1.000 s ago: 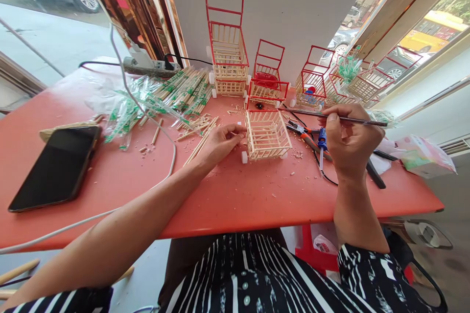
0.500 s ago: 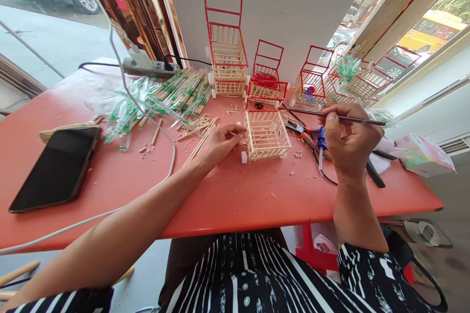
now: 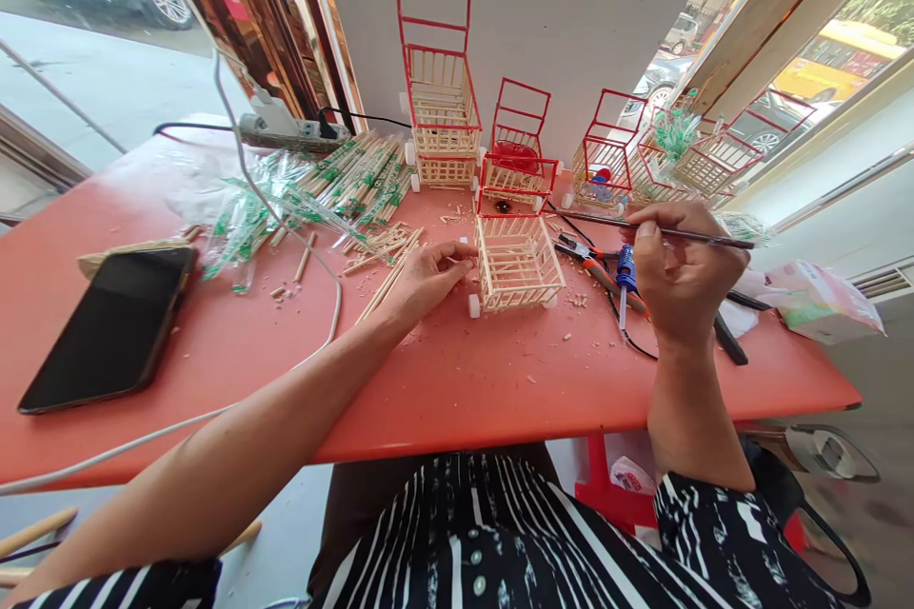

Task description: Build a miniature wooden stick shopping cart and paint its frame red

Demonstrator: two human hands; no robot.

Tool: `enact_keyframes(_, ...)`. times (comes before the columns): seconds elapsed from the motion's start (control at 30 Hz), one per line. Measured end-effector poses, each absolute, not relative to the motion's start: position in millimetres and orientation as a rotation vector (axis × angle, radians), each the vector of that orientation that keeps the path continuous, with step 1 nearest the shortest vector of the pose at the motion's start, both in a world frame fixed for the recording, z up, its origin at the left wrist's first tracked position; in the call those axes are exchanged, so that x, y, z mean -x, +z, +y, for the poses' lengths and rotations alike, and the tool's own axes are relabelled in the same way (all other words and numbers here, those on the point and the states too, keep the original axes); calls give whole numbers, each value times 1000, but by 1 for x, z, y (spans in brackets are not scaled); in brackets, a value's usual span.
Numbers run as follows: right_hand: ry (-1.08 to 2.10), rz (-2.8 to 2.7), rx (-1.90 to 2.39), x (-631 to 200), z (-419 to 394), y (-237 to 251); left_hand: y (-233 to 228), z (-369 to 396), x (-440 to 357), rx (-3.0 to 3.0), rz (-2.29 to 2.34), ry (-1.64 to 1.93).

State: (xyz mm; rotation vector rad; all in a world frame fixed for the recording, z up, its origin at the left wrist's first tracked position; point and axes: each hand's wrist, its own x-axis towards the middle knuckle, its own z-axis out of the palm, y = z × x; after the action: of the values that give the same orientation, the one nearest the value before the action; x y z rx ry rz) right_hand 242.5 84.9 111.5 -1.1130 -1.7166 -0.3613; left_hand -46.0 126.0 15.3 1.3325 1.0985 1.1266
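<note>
A miniature shopping cart (image 3: pixel 520 265) made of thin wooden sticks stands on the red table, with white wheels and a red-coloured handle frame at its far end. My left hand (image 3: pixel 437 274) is closed at the cart's left side, thumb and fingertips pinched against its bars. Between the thumb and fingers of my right hand (image 3: pixel 685 262) is a thin dark paintbrush (image 3: pixel 704 235), held almost level like a pen. Its tip points left and reaches the right end of the cart's red crossbar; whether they touch I cannot tell.
Several finished-looking carts with red handles (image 3: pixel 443 95) stand along the wall. Pliers (image 3: pixel 582 249) and a blue-handled glue bottle or tool (image 3: pixel 625 268) lie right. Bundled sticks in wrappers (image 3: pixel 357 176), a phone (image 3: pixel 107 328) and a white cable (image 3: pixel 335 304) are left.
Almost nothing differs. My right hand and the brush have shifted very slightly; my left hand stays at the cart's side.
</note>
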Motion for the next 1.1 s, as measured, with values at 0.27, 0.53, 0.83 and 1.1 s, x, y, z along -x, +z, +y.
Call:
enact_keyframes(0.27, -397, -1606, 1058, -241, 81, 116, 14, 127, 46, -1328, 1099, 1126)
enact_keyframes(0.53, -340, -1701, 1038, -240, 84, 117, 12, 128, 46, -1349, 1104, 1121)
enact_keyframes(0.83, -349, -1683, 1087, -244, 84, 117, 15, 127, 45, -1326, 1108, 1120)
enact_keyframes(1.1, -360, -1658, 1088, -245, 86, 113, 14, 127, 46, -1325, 1101, 1121)
